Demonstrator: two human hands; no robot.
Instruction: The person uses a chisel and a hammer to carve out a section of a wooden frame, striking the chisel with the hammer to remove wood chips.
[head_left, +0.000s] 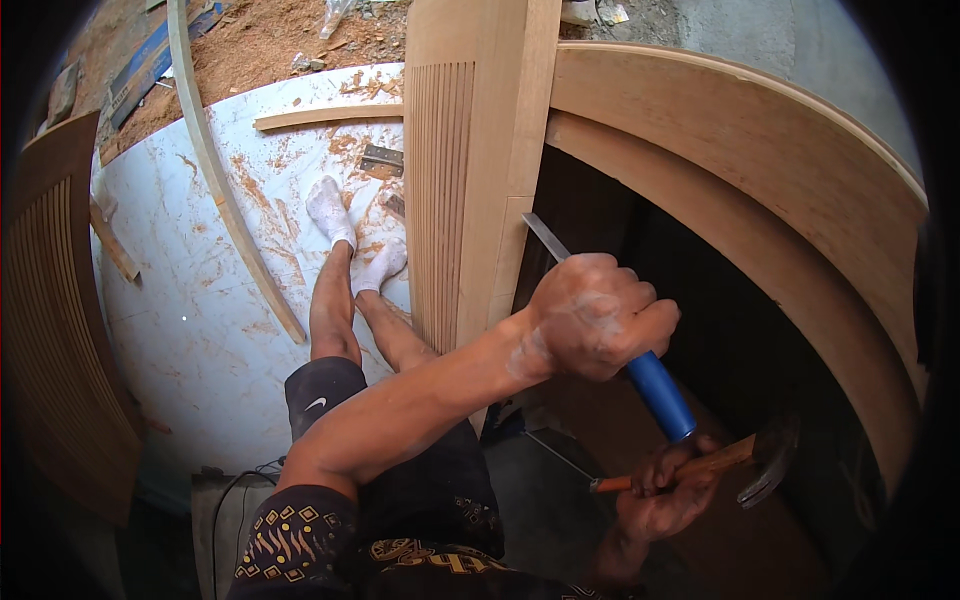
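My left hand (602, 318) is wrapped round a chisel (662, 395) with a blue handle. The flat metal blade slants up and left, its tip at the right edge of an upright wooden panel (485, 120) with a band of vertical grooves. Whether the tip bites into the wood, I cannot tell. Lower right, my right hand (655, 510) grips a claw hammer (725, 458) by its wood-and-orange handle, just below the chisel's butt end. The hammer's head lies partly in shadow and is apart from the chisel.
Curved wooden boards (720, 120) arch along the right. A second grooved panel (60, 330) stands at the far left. On the marbled white floor (180, 350) lie a long wooden strip (215, 190), a short strip (330, 117), a metal hinge (383, 158) and scattered shavings, around my socked feet.
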